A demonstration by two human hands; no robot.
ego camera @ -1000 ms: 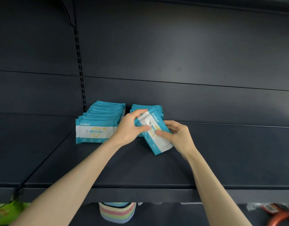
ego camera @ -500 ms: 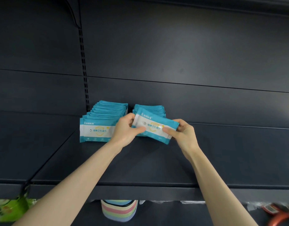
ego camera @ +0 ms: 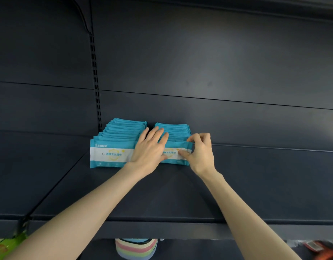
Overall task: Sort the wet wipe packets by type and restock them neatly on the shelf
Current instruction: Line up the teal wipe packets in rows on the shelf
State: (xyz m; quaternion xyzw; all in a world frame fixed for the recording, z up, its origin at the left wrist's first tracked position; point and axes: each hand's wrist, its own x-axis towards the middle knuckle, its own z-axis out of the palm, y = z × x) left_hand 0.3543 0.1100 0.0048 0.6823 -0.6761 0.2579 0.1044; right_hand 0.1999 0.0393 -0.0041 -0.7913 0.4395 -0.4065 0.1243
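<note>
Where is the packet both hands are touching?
Head view, centre: the packet stands at the front of the right row on the shelf, left hand resting on it, right hand pinching its right end.

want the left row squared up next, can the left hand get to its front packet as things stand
Probably yes. The left hand lies flat, fingers straight, gripping nothing, right beside the left row's front packet, and nothing stands between them on the shelf.
</note>
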